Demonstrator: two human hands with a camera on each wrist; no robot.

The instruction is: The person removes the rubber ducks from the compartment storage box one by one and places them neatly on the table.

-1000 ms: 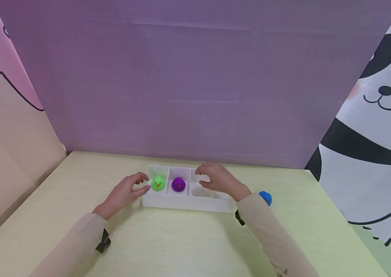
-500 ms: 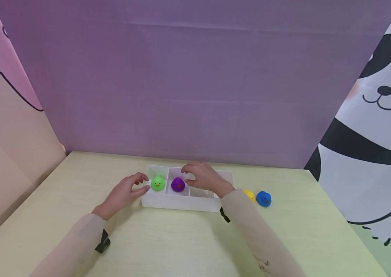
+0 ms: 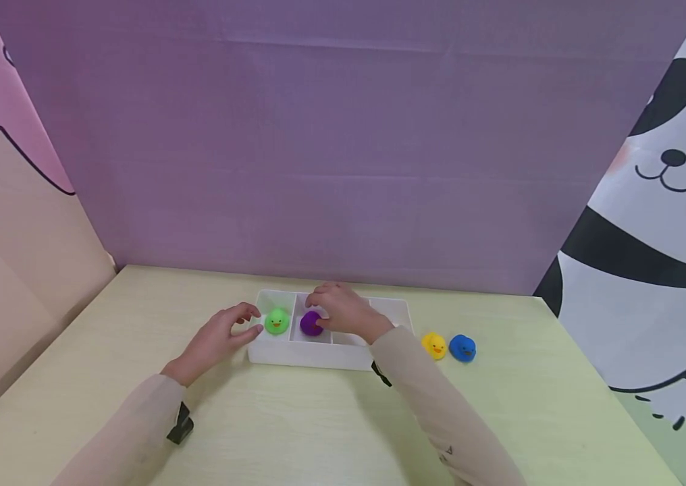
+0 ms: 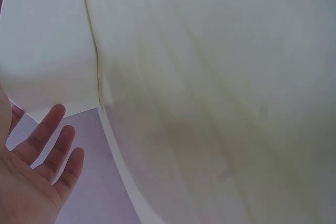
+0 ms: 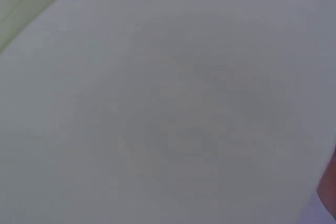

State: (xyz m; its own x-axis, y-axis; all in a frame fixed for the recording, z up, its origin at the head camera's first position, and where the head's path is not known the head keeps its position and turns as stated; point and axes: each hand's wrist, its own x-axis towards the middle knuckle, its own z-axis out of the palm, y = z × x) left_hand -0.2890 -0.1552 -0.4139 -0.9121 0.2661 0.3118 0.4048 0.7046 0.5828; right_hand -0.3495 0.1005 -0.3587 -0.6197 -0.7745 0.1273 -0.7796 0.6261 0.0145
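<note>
A white divided box [image 3: 327,357] lies on the table, with a green toy duck [image 3: 277,321] in its left compartment. In the compartment beside it sits a purple toy duck [image 3: 310,324]. My right hand [image 3: 343,311] reaches over the box, thumb overlapping the purple duck's right side and fingers spread just behind it. At the box's left end is my left hand [image 3: 217,337], its thumb and fingers apart. The left wrist view shows that hand's loosely extended fingers [image 4: 59,153] beside the white box wall. A white surface fills most of the right wrist view.
Right of the box, a yellow toy duck [image 3: 434,345] and a blue toy duck [image 3: 462,348] stand side by side on the table [image 3: 294,432]. A purple backdrop [image 3: 343,148] rises behind the table, and a panda-print panel [image 3: 653,270] borders its right side.
My right hand has moved left across the box to the purple duck, uncovering the yellow duck and the blue duck. My left hand has stayed at the box's left end.
</note>
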